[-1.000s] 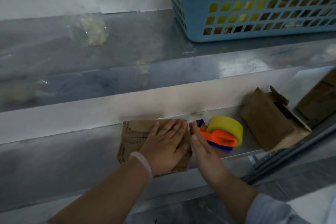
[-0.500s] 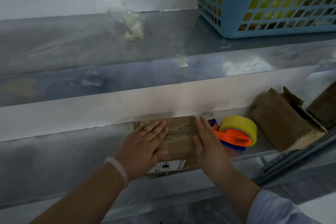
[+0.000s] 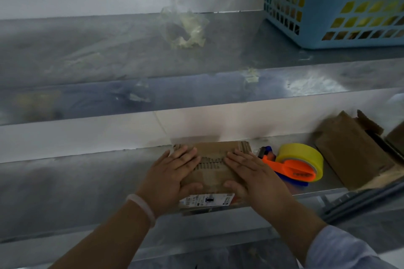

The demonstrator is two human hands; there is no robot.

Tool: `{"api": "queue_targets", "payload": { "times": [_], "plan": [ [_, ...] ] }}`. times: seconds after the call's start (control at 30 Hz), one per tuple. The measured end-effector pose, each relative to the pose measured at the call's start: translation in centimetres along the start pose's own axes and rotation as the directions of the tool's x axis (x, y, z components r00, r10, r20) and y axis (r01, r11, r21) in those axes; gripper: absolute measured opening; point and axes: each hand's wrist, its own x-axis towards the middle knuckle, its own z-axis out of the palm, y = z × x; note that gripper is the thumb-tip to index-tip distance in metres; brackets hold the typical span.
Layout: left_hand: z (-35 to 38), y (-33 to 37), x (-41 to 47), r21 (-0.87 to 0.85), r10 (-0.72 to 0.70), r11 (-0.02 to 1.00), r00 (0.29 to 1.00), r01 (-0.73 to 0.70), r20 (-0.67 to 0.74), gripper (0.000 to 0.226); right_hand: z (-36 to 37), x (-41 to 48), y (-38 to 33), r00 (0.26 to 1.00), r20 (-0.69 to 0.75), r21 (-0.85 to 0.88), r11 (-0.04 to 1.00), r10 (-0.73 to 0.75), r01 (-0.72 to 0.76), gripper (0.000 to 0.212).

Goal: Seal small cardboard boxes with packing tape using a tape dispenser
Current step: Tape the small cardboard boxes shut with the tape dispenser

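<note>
A small brown cardboard box [image 3: 213,166] lies on the lower metal shelf [image 3: 76,181], a white label on its near side. My left hand [image 3: 172,179] rests flat on the box's left half, fingers straight. Flat on its right half lies my right hand [image 3: 251,174], thumb at the near edge. The flaps' torn edges meet between my hands. Just right of the box sits an orange and blue tape dispenser [image 3: 293,168] carrying a yellow tape roll [image 3: 300,155], untouched.
Another brown box [image 3: 352,150] with open flaps leans at the far right of the lower shelf. On the upper shelf stand a blue plastic basket [image 3: 336,4] at the right and a crumpled wad of clear tape [image 3: 185,26] near the middle.
My left hand slid from the box's centre to its left half. My right hand came off the box's right side onto its top. The camera view shifted left.
</note>
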Motion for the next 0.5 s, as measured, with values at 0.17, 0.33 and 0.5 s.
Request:
{"api": "queue_targets", "payload": {
  "times": [0.17, 0.33, 0.5],
  "plan": [
    [1.0, 0.4, -0.4, -0.167, -0.106, 0.981, 0.993, 0.094, -0.061, 0.077, 0.4, -0.7, -0.5, 0.995, -0.055, 0.066, 0.995, 0.079, -0.076, 0.063],
    [1.5, 0.9, -0.5, -0.391, -0.258, 0.891, 0.966, 0.231, -0.017, 0.086, 0.6, -0.3, -1.3, 0.968, -0.023, 0.115, 0.962, 0.251, -0.247, 0.072],
    [0.4, 1.5, 2.3, -0.624, -0.611, 0.647, 0.788, 0.438, -0.081, 0.059, 0.1, 2.4, -0.9, 0.849, -0.138, 0.319, 0.834, 0.511, -0.45, 0.066]
  ]
}}
